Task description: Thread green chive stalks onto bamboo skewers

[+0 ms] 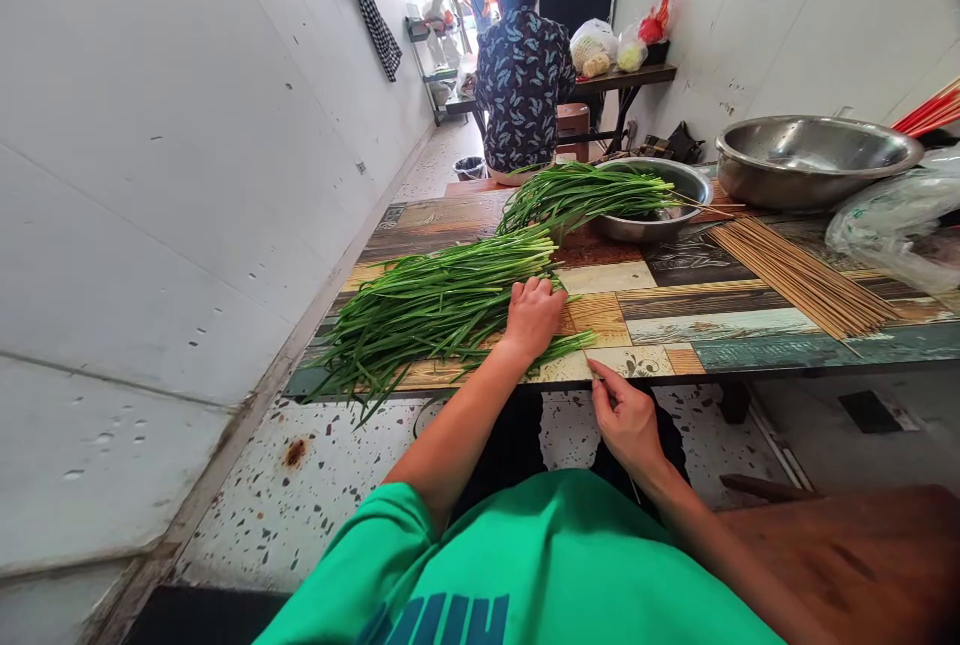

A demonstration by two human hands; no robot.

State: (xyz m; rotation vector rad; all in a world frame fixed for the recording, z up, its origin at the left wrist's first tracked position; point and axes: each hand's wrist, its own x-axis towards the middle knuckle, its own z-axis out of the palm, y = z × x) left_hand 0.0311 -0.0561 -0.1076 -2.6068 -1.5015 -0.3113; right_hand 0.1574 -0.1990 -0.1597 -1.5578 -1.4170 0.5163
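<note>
A large pile of garlic chives [442,300] lies across the left of the table, pale stem ends pointing right. At the pile's right edge my left hand [534,315] is closed on some chives, its fingertips partly hidden. A few stems [574,343] lie apart from the pile, just below that hand. My right hand [626,417], at the table's front edge, pinches a thin bamboo skewer between thumb and fingers. The skewer's tip points up beside those loose stem ends, and its other end shows below the hand.
Another chive bundle [589,193] rests over a metal bowl [686,175]. Many bamboo skewers [806,275] lie on the patterned table [742,327]. A larger metal basin [817,160] and a plastic bag [892,225] stand right. Beyond the table sits a person [523,90], back turned.
</note>
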